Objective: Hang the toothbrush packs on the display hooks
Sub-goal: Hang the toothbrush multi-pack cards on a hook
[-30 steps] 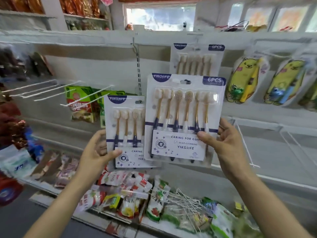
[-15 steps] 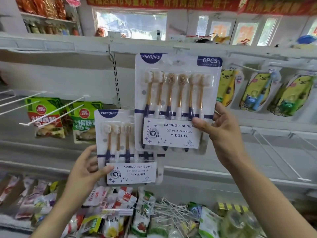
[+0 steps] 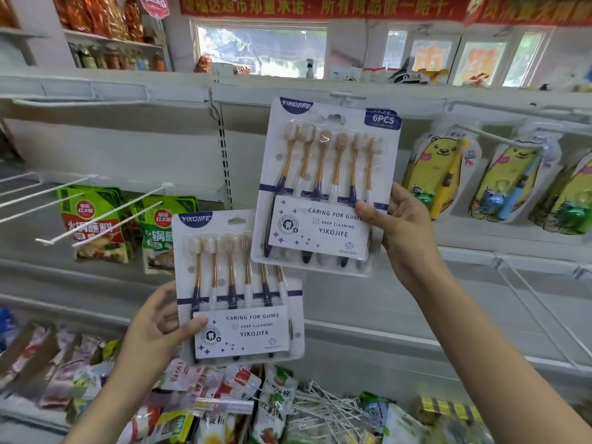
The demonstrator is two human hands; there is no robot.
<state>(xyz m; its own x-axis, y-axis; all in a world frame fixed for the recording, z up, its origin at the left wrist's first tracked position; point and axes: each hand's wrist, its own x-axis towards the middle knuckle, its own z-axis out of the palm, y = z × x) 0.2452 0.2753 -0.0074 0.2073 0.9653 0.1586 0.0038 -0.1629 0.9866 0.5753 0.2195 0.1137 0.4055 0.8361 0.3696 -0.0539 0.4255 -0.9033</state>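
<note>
A: Now, far left first: bare white wire hooks [image 3: 105, 216] jut out from the back panel, thin straight rods, with green sauce pouches [image 3: 94, 224] hanging behind them.

B: And the left hand [image 3: 152, 331] comes next, thumb pressed over the card front, fingers behind. It is closed on the lower toothbrush pack [image 3: 238, 290], pinching it at the bottom left edge.

A: Held low and out of the way, it looks like. A spare kept ready while the other one goes up.

B: That would be the reading. Stiff white card, clear moulded blister, six amber-handled brushes with navy bases, and an oval hang slot up top.

A: Moving right, the upper toothbrush pack [image 3: 326, 187] sits high against the shelf rail, its hang slot just at a small hook tip poking out there.

B: The right hand [image 3: 403, 232] clamps its lower right edge, thumb on the label. Gripping low leaves the slot free to be lined up. Whether the hook is already through, the view cannot settle.

A: Another pack's corner peeks from behind it.

B: And far right, glossy yellow bear-shaped kids' brush packs [image 3: 439, 174] hang on their own hooks.
</note>
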